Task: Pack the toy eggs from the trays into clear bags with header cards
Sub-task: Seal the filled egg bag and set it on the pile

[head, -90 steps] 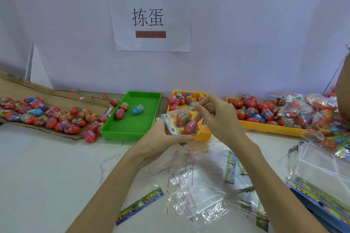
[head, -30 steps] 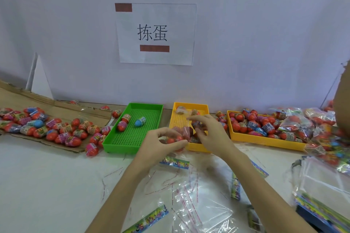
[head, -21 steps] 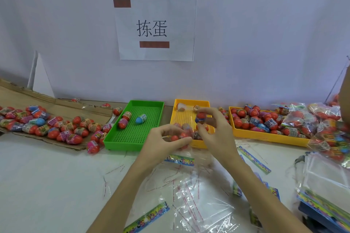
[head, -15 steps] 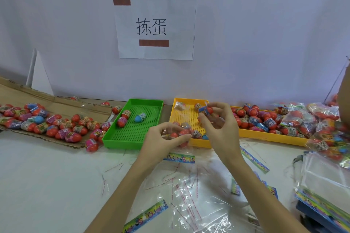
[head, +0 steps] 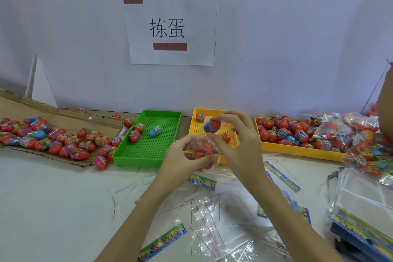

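Filling step: right hand (head: 238,147) pinches an egg (head: 211,126) just above the bag (head: 202,151) gripped in the left hand's (head: 182,161) curled fingers — next, drop it inside.

- Toy eggs (head: 63,144): glossy plastic shells, printed wrap bands.
- Green tray (head: 148,140) and yellow tray (head: 297,149): smooth moulded plastic; the green one has a perforated floor.
- Clear bags (head: 212,225): thin, shiny, crinkled film.
- Cardboard sheet (head: 63,115): matt brown, rough torn edges.
- Wall sign (head: 191,27): matt white paper.
- Table (head: 53,208): smooth, matt white.
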